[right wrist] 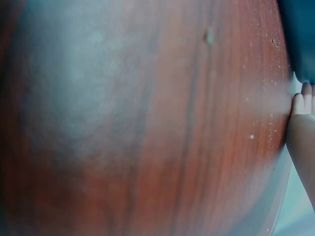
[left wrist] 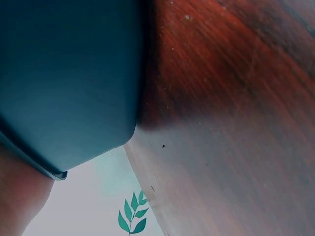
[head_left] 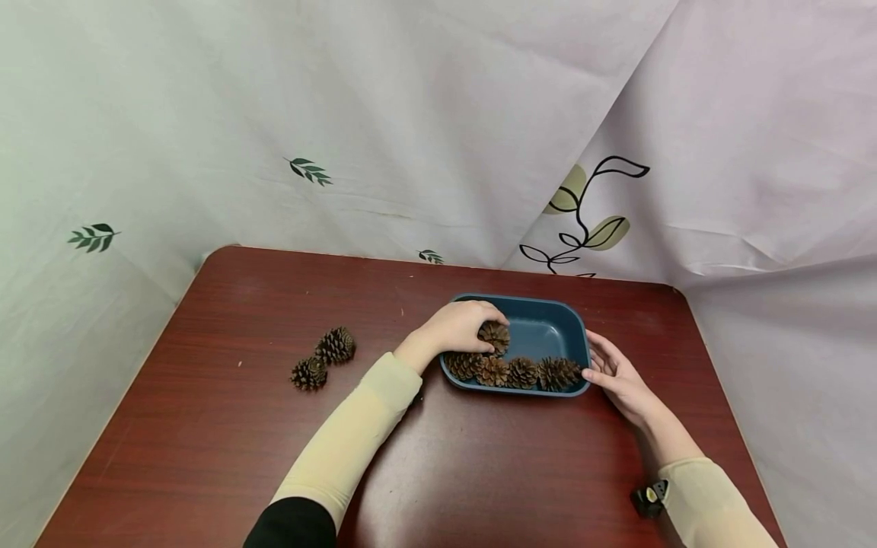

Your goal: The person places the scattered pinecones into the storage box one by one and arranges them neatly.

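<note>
The left hand (head_left: pixel 455 326) curls round a pine cone (head_left: pixel 496 339), brown and rounded with overlapping scales, inside the left part of a blue tray (head_left: pixel 548 307). Four similar pine cones (head_left: pixel 523 373) line the tray's near wall, side by side. The right hand (head_left: pixel 623 382), thumb and fingers apart, rests against the tray's right end by the near corner. The tray, rectangular with rounded corners, stands toward the far edge of the tabletop (head_left: pixel 493 457), right of centre. Two loose cones (head_left: pixel 336 346) lie side by side nearer the left edge. The left-wrist view shows the tray's smooth outer wall, largely hidden from the head; the right-wrist view shows streaked grain and pale specks close up.
</note>
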### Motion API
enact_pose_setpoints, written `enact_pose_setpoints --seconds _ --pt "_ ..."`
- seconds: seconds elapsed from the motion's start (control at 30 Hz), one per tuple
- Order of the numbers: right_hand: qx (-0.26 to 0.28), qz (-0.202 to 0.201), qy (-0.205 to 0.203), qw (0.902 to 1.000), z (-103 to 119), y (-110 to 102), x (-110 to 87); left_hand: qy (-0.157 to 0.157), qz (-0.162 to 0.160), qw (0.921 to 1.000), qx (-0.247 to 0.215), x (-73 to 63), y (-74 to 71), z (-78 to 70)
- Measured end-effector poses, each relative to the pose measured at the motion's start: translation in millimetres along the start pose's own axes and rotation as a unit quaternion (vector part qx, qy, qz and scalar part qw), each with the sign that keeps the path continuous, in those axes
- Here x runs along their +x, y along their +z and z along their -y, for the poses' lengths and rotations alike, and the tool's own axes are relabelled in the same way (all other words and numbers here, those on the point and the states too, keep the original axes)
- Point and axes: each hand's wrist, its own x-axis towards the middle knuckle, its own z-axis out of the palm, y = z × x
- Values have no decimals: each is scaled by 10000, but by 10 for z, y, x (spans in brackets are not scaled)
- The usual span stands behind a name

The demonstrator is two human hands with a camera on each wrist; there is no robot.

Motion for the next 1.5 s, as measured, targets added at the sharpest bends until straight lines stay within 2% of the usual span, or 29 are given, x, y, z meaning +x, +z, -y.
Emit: enact_pose_setpoints --seconds 0.37,0.6,0.93,1.07,1.27,1.5 --pt "3 -44 94 9999 20 18 -8 95 -14 9999 -125 6 3 20" --pt "-4 10 19 10000 8 8 -7 213 -146 9993 -266 -44 -20 9" --pt "-9 11 10 10000 8 0 -1 214 -559 9981 -111 -201 -106 -2" --pt "-40 -5 35 10000 10 0 -5 303 -819 9962 -78 -274 -133 6" --pt "-127 -27 88 9999 10 11 -4 426 -1239 9913 -92 -424 -181 22" --pt "-124 1 46 9999 9 21 -10 360 -1486 9882 -78 -627 -210 60"
